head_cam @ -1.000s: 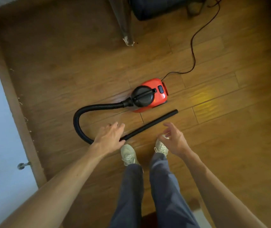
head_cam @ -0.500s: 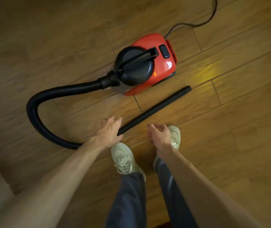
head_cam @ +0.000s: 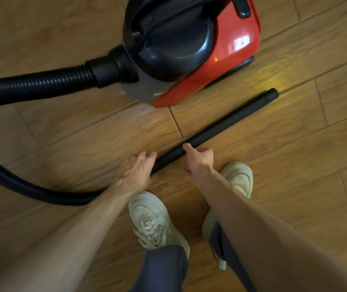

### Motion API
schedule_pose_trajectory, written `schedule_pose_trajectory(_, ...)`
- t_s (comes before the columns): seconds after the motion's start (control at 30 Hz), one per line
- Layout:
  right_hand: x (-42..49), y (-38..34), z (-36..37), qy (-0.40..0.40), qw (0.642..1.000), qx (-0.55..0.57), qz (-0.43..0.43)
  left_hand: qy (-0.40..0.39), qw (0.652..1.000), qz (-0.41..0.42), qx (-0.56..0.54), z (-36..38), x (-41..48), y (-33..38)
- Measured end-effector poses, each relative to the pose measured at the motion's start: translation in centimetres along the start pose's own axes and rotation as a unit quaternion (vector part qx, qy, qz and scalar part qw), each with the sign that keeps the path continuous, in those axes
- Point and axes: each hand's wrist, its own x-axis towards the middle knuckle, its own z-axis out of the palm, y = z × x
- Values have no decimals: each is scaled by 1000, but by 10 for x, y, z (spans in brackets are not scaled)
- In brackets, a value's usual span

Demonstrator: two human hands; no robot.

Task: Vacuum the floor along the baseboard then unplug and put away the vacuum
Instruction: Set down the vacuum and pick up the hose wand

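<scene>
Down at floor level now: the red vacuum [head_cam: 227, 60] sits at the far side on the wooden floor [head_cam: 294, 165], its black domed lid toward us. The ribbed black hose [head_cam: 42, 85] leaves its left side, sweeps off the left edge and curls back near, disappearing under the left forearm. The black wand [head_cam: 231, 119] lies flat on the boards, angled from near centre out to the far right, just beside the vacuum but not touching it.

Both arms are stretched down to it. The left hand [head_cam: 136, 168] rests at the wand's near end, its grip apart and fingers spread. The right hand [head_cam: 200, 161] is just right of it, thumb [head_cam: 187, 147] against the tube, fingers curled. Whether that grip is clamped on the wand, I cannot tell.

Pale shoes [head_cam: 153, 222] and dark trousers [head_cam: 164, 268] show nearest us.
</scene>
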Motion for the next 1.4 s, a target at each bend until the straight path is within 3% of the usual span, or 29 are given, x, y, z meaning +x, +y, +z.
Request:
schedule_pose_trajectory(0.2,16,8,20,19,999,27,-11,19,1000,3,9,21,15,-2)
schedule_pose_trajectory(0.47,17,10,22,41,998,34,-23,27,994,26,-103,25,11,-7)
schedule_pose_trajectory(0.67,-39,10,-7,71,996,51,-32,7,991,25,-133,0,-37,7)
schedule_pose_trajectory(0.83,-110,1,-45,88,991,69,-70,-12,974,28,-225,-34,-87,28)
schedule_pose_trajectory(1.1,-233,-36,-99,70,962,9,-264,72,942,46,-326,-100,-168,66)
schedule_pose_trajectory(1.4,-331,-94,-82,-27,867,-102,-487,194,823,1,-534,-155,-215,64)
